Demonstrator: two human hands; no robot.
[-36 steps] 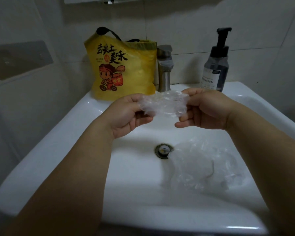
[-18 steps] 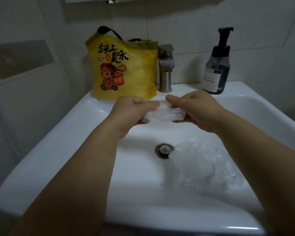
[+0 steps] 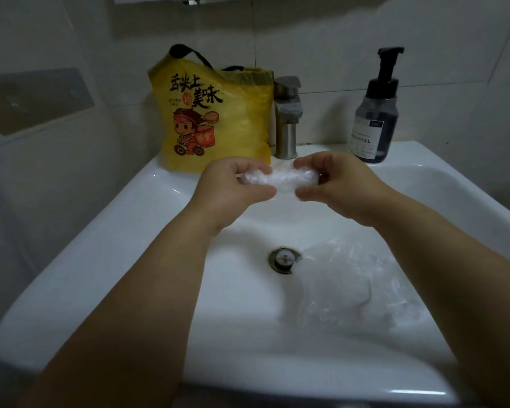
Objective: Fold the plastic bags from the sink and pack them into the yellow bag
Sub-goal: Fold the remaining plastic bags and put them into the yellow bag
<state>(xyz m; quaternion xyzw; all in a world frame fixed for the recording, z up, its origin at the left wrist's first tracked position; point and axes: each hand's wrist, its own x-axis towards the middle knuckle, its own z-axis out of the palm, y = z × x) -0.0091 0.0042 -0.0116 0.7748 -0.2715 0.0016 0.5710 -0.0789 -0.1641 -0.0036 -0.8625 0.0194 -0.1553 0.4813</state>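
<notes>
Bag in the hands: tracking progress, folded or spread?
Folded: the plastic bag is a narrow bundle pinched between left hand and right hand.

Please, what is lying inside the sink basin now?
A crumpled clear plastic bag lies in the sink, just right of the metal drain. The right forearm covers its right edge, so whether more bags lie there cannot be seen.

Looks forward and down from head height, close over the sink (image 3: pixel 115 260), facing the tiled back wall (image 3: pixel 321 39).
</notes>
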